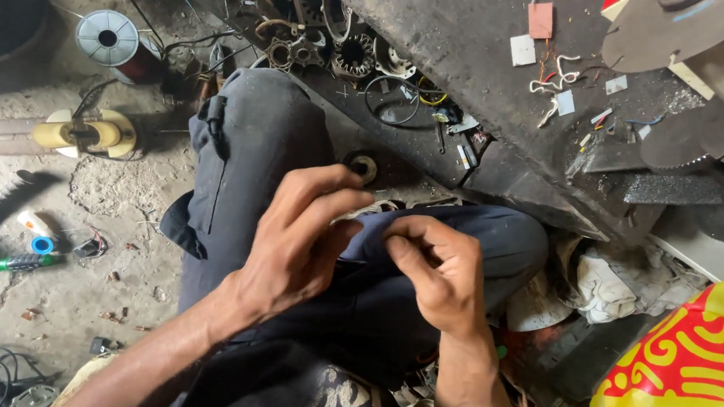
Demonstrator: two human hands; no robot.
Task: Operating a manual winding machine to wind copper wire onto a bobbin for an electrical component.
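Both hands meet over the person's lap. The left hand curls loosely, fingers bent, and the right hand pinches a small pale strip between them; what it is, I cannot tell. It looks light, thin and bendable, best pinched at its ends. A copper wire spool stands far left on the floor.

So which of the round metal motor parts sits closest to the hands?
The small dark ring-shaped part on the floor just above the left hand; the others lie farther up in the pile by the bench.
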